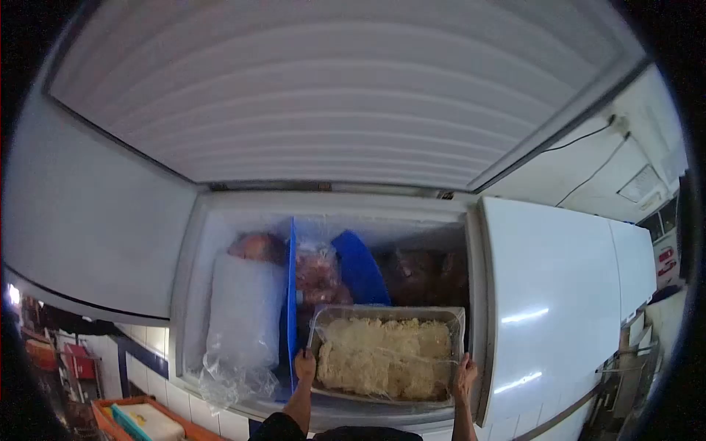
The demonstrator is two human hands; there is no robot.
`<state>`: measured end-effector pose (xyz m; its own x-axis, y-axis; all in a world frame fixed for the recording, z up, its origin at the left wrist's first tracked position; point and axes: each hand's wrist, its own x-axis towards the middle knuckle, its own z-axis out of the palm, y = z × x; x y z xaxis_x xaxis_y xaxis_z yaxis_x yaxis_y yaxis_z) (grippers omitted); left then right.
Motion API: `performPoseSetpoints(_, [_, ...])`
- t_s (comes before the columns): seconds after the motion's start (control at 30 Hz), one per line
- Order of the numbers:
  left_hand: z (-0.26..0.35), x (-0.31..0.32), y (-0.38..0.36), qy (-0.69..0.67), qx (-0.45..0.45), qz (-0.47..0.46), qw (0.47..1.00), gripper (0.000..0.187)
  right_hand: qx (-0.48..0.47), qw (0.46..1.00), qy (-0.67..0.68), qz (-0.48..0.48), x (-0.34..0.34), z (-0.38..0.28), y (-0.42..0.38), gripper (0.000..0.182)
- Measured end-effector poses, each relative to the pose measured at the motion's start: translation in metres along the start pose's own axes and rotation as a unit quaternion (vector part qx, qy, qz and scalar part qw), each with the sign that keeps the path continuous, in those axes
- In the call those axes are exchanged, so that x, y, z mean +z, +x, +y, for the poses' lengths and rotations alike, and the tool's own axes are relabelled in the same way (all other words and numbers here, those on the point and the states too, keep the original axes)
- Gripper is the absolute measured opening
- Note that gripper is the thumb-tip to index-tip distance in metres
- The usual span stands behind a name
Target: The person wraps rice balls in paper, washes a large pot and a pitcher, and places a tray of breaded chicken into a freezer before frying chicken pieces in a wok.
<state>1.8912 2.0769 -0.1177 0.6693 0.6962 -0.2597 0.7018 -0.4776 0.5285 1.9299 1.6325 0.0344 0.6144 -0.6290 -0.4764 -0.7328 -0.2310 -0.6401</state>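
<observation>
The chest freezer (220,213) stands open, with its ribbed lid (331,88) raised high. Inside, on the left side, a big clear plastic bag (243,316) lies beside a blue divider (292,294). On the right side, at the front, there is a metal tray (387,314) filled with pale crumbly food under plastic film. The left hand (304,364) is closed on the tray's near left corner, and the right hand (464,375) is closed on its near right corner. Behind the tray lie reddish packages (318,275).
</observation>
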Motion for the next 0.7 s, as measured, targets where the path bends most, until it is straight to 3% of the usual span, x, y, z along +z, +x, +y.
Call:
performPoseSetpoints(0.03, [-0.006,0.007,-0.004,-0.039,-0.001,0.036,0.999,0.042,0.016,1.0,-0.019,-0.008,0.008,0.009,0.012,0.054])
performPoseSetpoints(0.07, [-0.031,0.025,0.003,-0.03,0.035,0.041,0.998,0.039,-0.049,0.998,-0.045,0.011,0.024,0.024,0.026,0.052])
performPoseSetpoints(0.1, [-0.066,0.045,0.013,-0.016,0.023,0.031,0.999,0.039,-0.116,0.99,-0.068,0.028,0.038,0.04,0.037,0.051])
performPoseSetpoints(0.13, [-0.09,0.06,0.02,0.007,0.022,-0.026,0.999,0.036,-0.122,0.991,-0.037,0.026,0.047,0.056,0.046,0.05])
performPoseSetpoints(0.17, [-0.113,0.073,0.022,0.028,0.023,-0.079,0.996,0.033,-0.115,0.992,-0.046,0.02,0.06,0.07,0.055,0.05])
performPoseSetpoints(0.2, [-0.067,0.044,0.016,0.168,0.005,-0.132,0.977,0.028,-0.063,0.997,-0.049,0.025,0.073,0.09,0.063,0.049])
performPoseSetpoints(0.23, [-0.105,0.066,0.02,0.173,0.002,-0.14,0.975,0.028,-0.013,0.998,-0.052,0.034,0.074,0.083,0.058,0.048])
performPoseSetpoints(0.27, [-0.143,0.083,0.023,0.298,0.128,-0.145,0.935,0.028,-0.028,0.998,-0.049,0.037,0.077,0.079,0.049,0.047])
performPoseSetpoints(0.3, [-0.173,0.093,0.019,0.412,0.256,-0.149,0.862,0.028,-0.016,0.997,-0.056,0.043,0.074,0.093,0.043,0.047])
performPoseSetpoints(0.37, [-0.135,0.075,0.024,0.322,0.138,-0.202,0.914,0.029,-0.017,0.99,-0.118,0.071,0.091,0.14,0.063,0.051])
performPoseSetpoints(0.43, [-0.096,0.062,0.031,0.252,0.064,-0.208,0.943,0.031,-0.02,0.986,-0.143,0.087,0.093,0.135,0.058,0.058])
performPoseSetpoints(0.5, [-0.05,0.055,0.031,0.219,0.049,-0.21,0.952,0.032,-0.013,0.989,-0.135,-0.063,0.085,0.059,0.013,0.058])
performPoseSetpoints(0.53, [-0.026,0.051,0.029,0.203,0.049,-0.212,0.955,0.032,-0.045,0.962,-0.255,-0.089,0.091,0.061,0.008,0.053])
performPoseSetpoints(0.57, [-0.001,0.047,0.028,0.184,0.054,-0.215,0.958,0.033,-0.059,0.963,-0.249,-0.084,0.098,0.083,0.009,0.053])
performPoseSetpoints(0.63, [0.038,0.041,0.018,0.127,0.072,-0.225,0.963,0.034,-0.136,0.93,-0.332,0.08,0.114,0.145,0.026,0.044])
performPoseSetpoints(0.67, [0.051,0.04,0.014,0.048,0.09,-0.238,0.966,0.036,-0.152,0.932,-0.314,0.1,0.112,0.131,0.036,0.044])
performPoseSetpoints(0.7, [0.046,0.045,0.003,-0.032,0.109,-0.25,0.961,0.037,-0.247,0.908,-0.325,0.1,0.106,0.11,0.042,0.04])
